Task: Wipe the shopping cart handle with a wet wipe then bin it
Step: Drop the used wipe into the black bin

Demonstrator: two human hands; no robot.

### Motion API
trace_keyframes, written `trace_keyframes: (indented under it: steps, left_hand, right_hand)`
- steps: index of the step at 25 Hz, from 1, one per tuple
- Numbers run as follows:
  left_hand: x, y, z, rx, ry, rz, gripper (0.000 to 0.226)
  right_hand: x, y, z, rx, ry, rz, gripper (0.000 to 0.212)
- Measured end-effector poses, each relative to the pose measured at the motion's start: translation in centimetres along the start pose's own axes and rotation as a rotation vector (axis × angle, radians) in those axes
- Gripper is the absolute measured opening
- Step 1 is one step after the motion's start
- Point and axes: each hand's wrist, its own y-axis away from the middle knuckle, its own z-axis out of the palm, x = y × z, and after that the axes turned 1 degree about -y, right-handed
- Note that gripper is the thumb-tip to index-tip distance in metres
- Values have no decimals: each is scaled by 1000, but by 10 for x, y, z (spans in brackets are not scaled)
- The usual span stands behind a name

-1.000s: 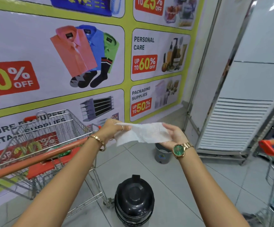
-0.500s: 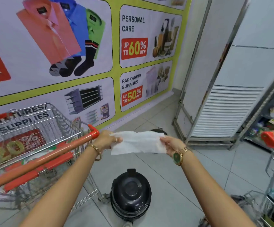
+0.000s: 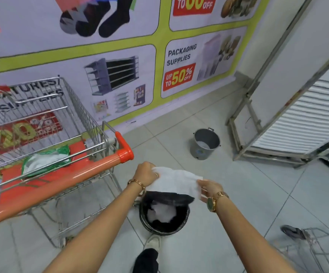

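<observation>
A white wet wipe (image 3: pixel 176 180) is stretched between my hands, right above the black pedal bin (image 3: pixel 164 213). My left hand (image 3: pixel 145 173) pinches its left end, and my right hand (image 3: pixel 210 188) pinches its right end. The bin's lid is up, and white crumpled waste lies inside it. My shoe (image 3: pixel 152 243) rests on the bin's pedal. The shopping cart (image 3: pixel 47 138) stands to the left, its orange handle (image 3: pixel 61 182) running diagonally just left of my left hand.
A green and white pack (image 3: pixel 45 159) lies on the cart's orange seat flap. A grey bucket (image 3: pixel 206 143) stands on the tiled floor near the wall poster. A white metal-framed unit (image 3: pixel 289 119) is at the right, and another cart (image 3: pixel 317 247) at the lower right.
The bin's lid has gone from closed to open. Both hands have lowered the wipe over the bin's mouth. The view has tilted down.
</observation>
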Motion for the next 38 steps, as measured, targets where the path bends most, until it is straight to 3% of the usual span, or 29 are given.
trace_keyframes:
  steps: [3,7,8,13,19,23,26,33,38]
  left_hand:
    - [-19,-19,20,-12,-8,-78,8]
    - [-40,-43,59,-36,-72,-159,29]
    - [-44,-50,68,-41,-94,-163,30]
    - [-62,-77,95,-91,-143,-219,34]
    - [-80,-95,103,-306,-156,-273,64]
    - [-77,-93,100,-274,-252,-192,68]
    - [-71,-87,98,-267,-303,-126,75]
    - [-44,-52,84,-260,-476,10,81]
    - [-20,-11,59,-132,-546,103,78]
  right_hand:
    - [22,-23,6,30,8,53,9]
    - [49,-61,19,71,102,92,12]
    - [53,-70,22,74,110,103,5]
    - [71,-116,36,113,265,175,35]
    - [87,-144,45,-49,444,215,32]
    - [90,-142,45,-29,403,163,29]
    - [79,-122,46,-17,392,95,11]
    - [45,-67,34,-90,534,-134,47]
    - [26,-18,25,-127,541,-273,52]
